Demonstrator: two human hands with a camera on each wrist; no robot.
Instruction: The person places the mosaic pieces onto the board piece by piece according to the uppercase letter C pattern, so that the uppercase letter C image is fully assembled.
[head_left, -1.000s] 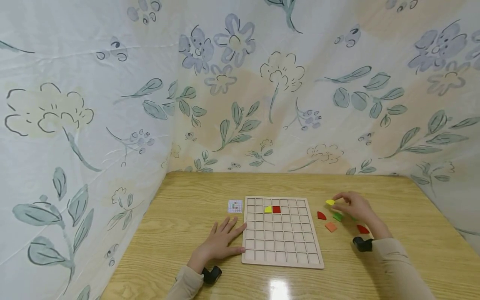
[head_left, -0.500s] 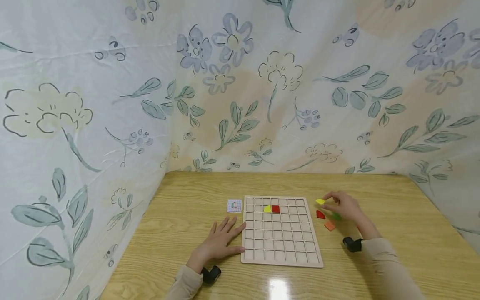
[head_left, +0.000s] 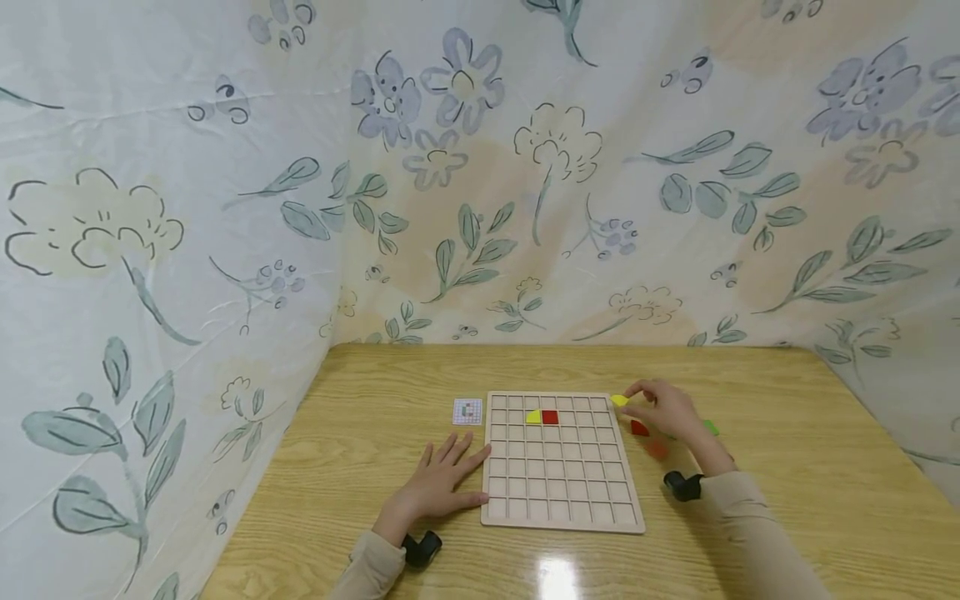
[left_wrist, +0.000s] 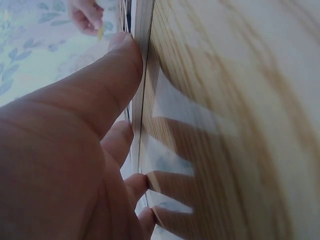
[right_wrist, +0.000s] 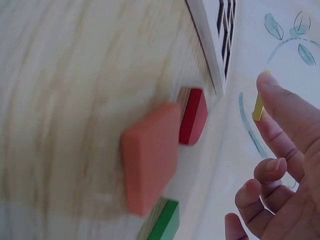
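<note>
Lower right: right hand (head_left: 663, 408) pinching yellow piece (head_left: 618, 401), presumably for placement; next, align above grid board (head_left: 560, 477). Left hand (head_left: 435, 487): fingers spread.

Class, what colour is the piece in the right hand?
The piece is yellow, clearest in the head view.

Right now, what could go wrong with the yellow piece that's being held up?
It might slip: the right hand pinches the yellow piece between thumb and fingers, above the table.

The hand could also brush the loose red piece or orange piece lying nearby.

And the left hand touches the board, so a push might slide it and jostle the red square in it.
</note>
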